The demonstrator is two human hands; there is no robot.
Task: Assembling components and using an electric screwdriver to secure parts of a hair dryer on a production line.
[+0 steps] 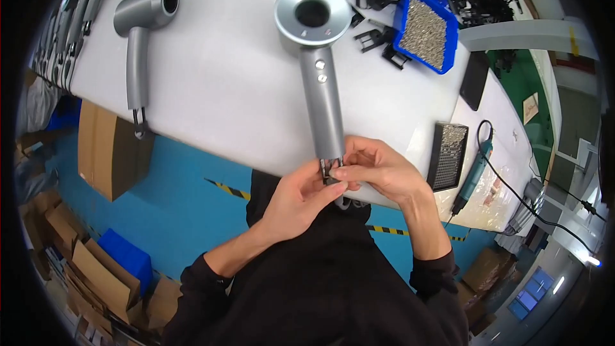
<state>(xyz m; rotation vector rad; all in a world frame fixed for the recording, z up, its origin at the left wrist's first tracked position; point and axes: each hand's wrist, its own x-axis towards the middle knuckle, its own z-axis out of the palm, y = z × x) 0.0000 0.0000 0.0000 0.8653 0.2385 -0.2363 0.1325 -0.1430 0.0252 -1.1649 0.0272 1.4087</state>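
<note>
While the dryer (316,52) lay on the counter (221,90), handle (325,115) running toward the person (314,275), I saw the left hand (296,202) and right hand (392,173), about equally near, both pinched on the fitting (325,168) at its near end.

black sleeves (202,288), black top (307,295), dark trousers (262,192), bare forearms (240,253)

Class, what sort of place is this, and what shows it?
Probably an assembly workshop: a blue tray of small metal pieces, a teal corded power tool, and two similar grey hair dryers.
</note>
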